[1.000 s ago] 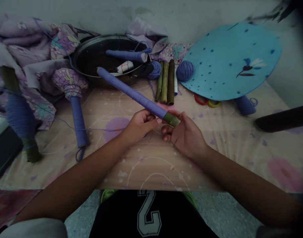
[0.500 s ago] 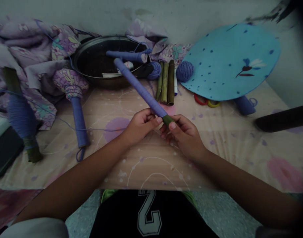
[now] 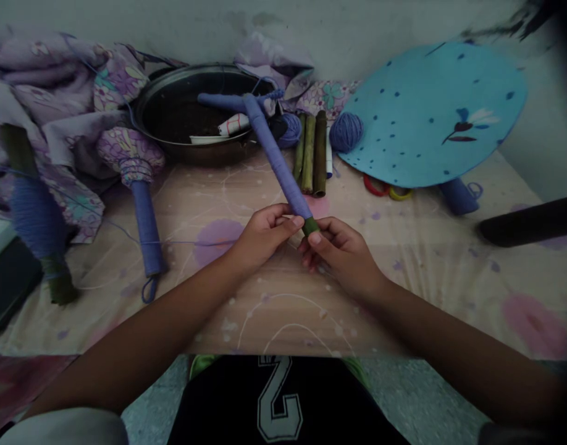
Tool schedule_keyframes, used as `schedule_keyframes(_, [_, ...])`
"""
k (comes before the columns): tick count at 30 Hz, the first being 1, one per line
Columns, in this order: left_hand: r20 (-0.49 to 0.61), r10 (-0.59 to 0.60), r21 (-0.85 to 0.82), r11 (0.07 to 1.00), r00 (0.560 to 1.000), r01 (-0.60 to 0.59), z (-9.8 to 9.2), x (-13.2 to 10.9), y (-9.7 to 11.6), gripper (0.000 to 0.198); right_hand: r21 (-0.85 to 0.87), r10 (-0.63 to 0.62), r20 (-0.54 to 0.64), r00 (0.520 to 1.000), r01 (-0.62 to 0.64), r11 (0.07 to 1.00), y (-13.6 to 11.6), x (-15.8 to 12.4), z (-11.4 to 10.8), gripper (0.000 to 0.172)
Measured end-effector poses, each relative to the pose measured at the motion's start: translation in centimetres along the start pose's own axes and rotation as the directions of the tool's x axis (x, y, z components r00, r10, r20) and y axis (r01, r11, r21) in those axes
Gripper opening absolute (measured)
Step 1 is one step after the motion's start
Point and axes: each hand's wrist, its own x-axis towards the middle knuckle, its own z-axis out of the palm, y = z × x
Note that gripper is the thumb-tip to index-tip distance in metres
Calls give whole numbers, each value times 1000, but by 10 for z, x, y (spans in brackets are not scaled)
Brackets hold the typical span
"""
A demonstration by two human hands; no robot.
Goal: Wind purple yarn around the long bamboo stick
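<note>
A stick wrapped in purple-blue yarn (image 3: 277, 161) slants up and away from me, its bare green end low. My right hand (image 3: 346, 252) is closed round that green end, thumb on top. Beside it my left hand (image 3: 272, 230) pinches at the edge of the wrapping, where a yarn strand (image 3: 195, 243) from the left runs behind my forearm. The exact pinch is partly hidden. That strand leads over toward a green stick with a thick yarn winding (image 3: 37, 213) at the far left.
A dark pan (image 3: 172, 145) at the back holds another wrapped stick (image 3: 223, 102). Bare green stalks (image 3: 319, 154) and a yarn ball (image 3: 346, 131) lie right of it. A blue fan-shaped board (image 3: 417, 117) leans on the wall. A yarn-wrapped handle (image 3: 147, 228) lies left; a dark rod (image 3: 529, 221) juts in right.
The wrapped stick has turned in my hands; its far end has swung right and up, and now overlaps the stick in the pan. Both hands stay nearly in place.
</note>
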Motion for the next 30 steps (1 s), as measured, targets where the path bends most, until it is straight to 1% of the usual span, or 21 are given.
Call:
schedule_keyframes(3, [35,-10,-26,1000,999,11,0,0,1,29,48,0,46,999,-2,999,1,-1,-1,26])
schedule_keyframes(6, [97,-22,-44,999,995,26,0,-1,0,30,109,29,95,995,-39,993,0,-2,0,24])
schedule_keyframes(8, [92,-27,-47,998,995,31,-1,-1,-1,30,133,73,116,991,-88,987,-2,-2,1,24])
schedule_keyframes(12, [41,-35,-28,999,999,36,-2,0,-4,28,150,157,137,978,-177,973,-5,-1,2,28])
schedule_keyframes(14, [37,-26,-21,999,999,27,-1,0,-5,28,157,151,109,982,-167,973,-5,1,2,30])
schedule_keyframes(17, [-5,9,-26,1000,1000,-9,1,1,-5,29,156,103,0,995,-102,982,-2,3,1,38])
schedule_keyframes(19, [-32,17,-27,999,999,-18,2,1,-5,28,132,93,-41,995,-86,988,-1,4,1,40])
schedule_keyframes(22, [-30,2,-24,1000,1000,-3,3,2,-5,28,101,97,-20,995,-94,990,-1,4,1,31])
schedule_keyframes(25, [13,-18,-44,999,1000,19,2,1,-4,30,105,90,14,996,-91,990,-1,4,0,25])
schedule_keyframes(27, [30,-32,-37,999,999,33,1,1,-4,32,103,87,32,996,-90,991,-1,3,0,24])
schedule_keyframes(30, [25,-57,-7,998,998,58,-2,0,-5,36,91,94,47,994,-98,991,-1,3,0,28])
